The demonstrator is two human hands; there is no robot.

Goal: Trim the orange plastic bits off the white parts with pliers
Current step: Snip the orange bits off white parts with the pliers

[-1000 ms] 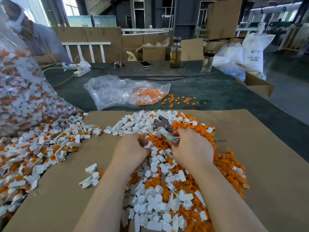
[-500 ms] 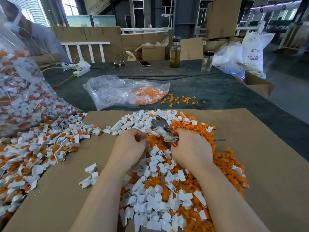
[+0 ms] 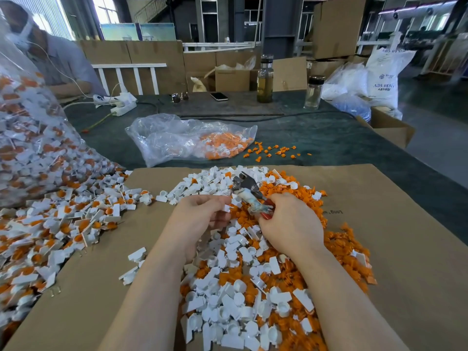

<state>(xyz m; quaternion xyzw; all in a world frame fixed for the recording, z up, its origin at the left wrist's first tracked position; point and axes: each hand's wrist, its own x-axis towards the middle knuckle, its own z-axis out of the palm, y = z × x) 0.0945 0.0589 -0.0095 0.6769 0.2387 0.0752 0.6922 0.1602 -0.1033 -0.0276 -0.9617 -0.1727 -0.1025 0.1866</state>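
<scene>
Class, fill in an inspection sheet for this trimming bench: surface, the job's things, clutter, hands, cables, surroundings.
Surface: brown cardboard sheet laid on a dark green table.
Job's things: pliers; pile of white parts; cut orange bits; untrimmed parts at left.
Clutter: clear bag holding orange bits; two bottles; phone; glasses.
Hands: right hand grips the pliers; left hand pinches a white piece.
Cables: power strip with leads; black cable across the table.
Surroundings: cardboard boxes, white sacks, another person seated at left.

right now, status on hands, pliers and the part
Right hand grips pliers, head up over the pile. Left hand pinches a white part beside them. Nothing blocking.
</scene>
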